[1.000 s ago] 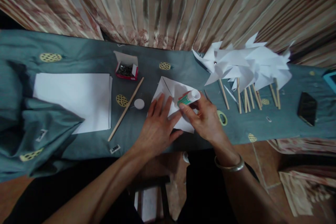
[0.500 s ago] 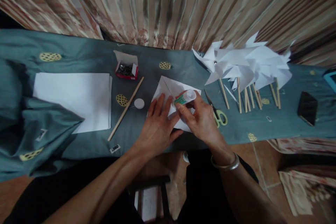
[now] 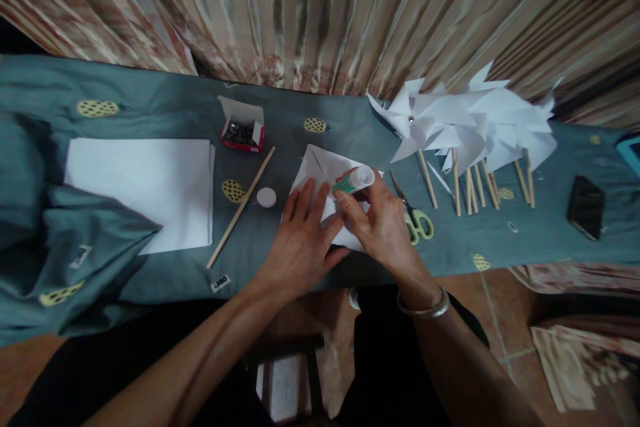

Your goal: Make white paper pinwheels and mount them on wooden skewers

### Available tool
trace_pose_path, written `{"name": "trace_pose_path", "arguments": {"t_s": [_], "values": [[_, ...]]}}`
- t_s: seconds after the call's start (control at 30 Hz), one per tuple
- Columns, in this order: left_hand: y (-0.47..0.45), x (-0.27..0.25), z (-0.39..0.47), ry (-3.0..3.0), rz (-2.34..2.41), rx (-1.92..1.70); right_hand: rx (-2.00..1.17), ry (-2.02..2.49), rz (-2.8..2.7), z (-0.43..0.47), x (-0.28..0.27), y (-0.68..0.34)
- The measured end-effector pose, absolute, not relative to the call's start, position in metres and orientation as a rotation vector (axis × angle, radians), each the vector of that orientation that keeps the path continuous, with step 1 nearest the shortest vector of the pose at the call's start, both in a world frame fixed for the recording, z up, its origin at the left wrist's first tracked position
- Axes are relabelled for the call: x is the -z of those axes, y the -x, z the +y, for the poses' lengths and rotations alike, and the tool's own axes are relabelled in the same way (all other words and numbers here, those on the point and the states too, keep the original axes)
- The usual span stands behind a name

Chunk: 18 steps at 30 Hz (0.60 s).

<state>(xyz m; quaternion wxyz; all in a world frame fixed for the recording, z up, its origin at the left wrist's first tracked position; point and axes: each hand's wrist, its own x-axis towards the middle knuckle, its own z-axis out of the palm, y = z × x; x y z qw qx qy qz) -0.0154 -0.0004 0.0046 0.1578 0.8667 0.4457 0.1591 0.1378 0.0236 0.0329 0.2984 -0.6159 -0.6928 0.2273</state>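
My right hand (image 3: 383, 223) grips a white and green glue stick (image 3: 355, 180), tilted over a square of white paper (image 3: 320, 161) that has crease lines. The end of the stick that meets the paper is hidden by my fingers. Flat on the left part of that paper lies my left hand (image 3: 303, 237), its fingers stretched out. A round white cap (image 3: 266, 197) sits left of the paper, close to a thin wooden stick (image 3: 241, 208). Just right of my right hand are scissors (image 3: 417, 221) with light green handles.
Several white paper pinwheels (image 3: 465, 123) on wooden sticks lie at the right. A stack of white paper (image 3: 145, 180), partly under bunched cloth, is at the left. Behind the stick stands an open red box of metal pins (image 3: 243, 135). A dark object (image 3: 586, 207) lies far right.
My right hand and the glue stick have shifted very slightly over the paper. My left hand stays in place, and the other things have not moved.
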Motion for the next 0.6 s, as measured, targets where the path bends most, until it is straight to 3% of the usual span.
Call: {"name": "trace_pose_path", "arguments": {"t_s": [0.23,0.6], "values": [[0.016,-0.006,0.000,-2.449,1.276,-0.478,-0.692,1.548,-1.546,0.029,-0.031,-0.145],[0.037,-0.020,0.005,-2.584,1.214,-0.676,-1.372,1.213,-0.628,0.038,-0.041,-0.174]]}}
